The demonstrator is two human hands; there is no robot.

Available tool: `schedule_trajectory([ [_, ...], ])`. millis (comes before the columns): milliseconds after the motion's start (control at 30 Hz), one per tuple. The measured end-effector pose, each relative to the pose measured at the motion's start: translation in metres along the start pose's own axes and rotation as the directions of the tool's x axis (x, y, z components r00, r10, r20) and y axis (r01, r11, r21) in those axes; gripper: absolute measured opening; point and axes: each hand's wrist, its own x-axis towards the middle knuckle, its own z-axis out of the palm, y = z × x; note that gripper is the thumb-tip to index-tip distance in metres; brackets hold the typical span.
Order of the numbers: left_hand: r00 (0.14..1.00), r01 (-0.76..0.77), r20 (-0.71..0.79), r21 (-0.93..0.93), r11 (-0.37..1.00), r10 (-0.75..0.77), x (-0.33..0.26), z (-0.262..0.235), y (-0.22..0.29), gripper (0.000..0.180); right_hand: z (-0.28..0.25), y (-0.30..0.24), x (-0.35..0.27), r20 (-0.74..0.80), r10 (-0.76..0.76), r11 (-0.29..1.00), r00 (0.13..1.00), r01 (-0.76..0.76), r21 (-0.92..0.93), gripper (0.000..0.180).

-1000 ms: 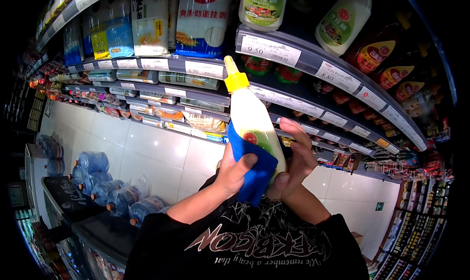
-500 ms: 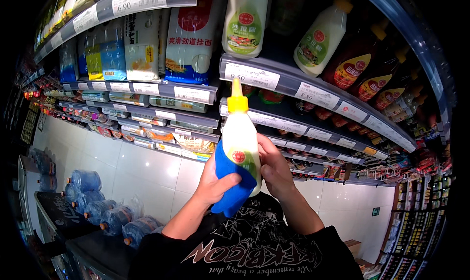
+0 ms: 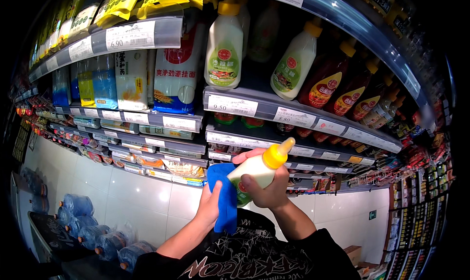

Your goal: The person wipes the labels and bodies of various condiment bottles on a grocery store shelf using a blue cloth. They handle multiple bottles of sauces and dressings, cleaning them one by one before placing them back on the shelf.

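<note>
Tilted to the upper right in front of my chest is a squeeze bottle (image 3: 262,173) of pale cream sauce, with a yellow cap and a green label. My right hand (image 3: 270,188) grips it near the shoulder, thumb across its front. A blue cloth (image 3: 226,201) hangs against the bottle's lower left side. My left hand (image 3: 210,201) is closed on the cloth, pressing it to the bottle; its fingers are mostly hidden behind. On the shelf above stand similar cream bottles (image 3: 225,50), upright, and dark red sauce bottles (image 3: 325,79) beside them.
Shelf edges with price tags (image 3: 232,105) curve across just beyond my hands. Packs of noodles (image 3: 177,74) and yellow bags (image 3: 120,6) fill the shelves at left. Large water jugs (image 3: 78,205) lie at lower left. A white tiled floor (image 3: 147,197) shows below.
The bottle has tipped from nearly upright to leaning right. My right hand has shifted up round its shoulder, and the cloth has moved to its lower left side. The shelves sit lower in view.
</note>
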Motion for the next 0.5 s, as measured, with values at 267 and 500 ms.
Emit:
schedule_trajectory([
  [267, 0.989, 0.098, 0.131, -0.289, 0.952, -0.062, 0.013, -0.021, -0.014, 0.032, 0.028, 0.014, -0.009, 0.311, -0.453, 0.797, 0.836, 0.536, -0.279, 0.060],
  [500, 0.987, -0.070, -0.146, -0.013, 0.997, 0.068, 0.018, -0.023, -0.006, 0.023, 0.013, 0.005, 0.010, 0.154, -0.497, 0.821, 0.854, 0.520, -0.235, 0.067],
])
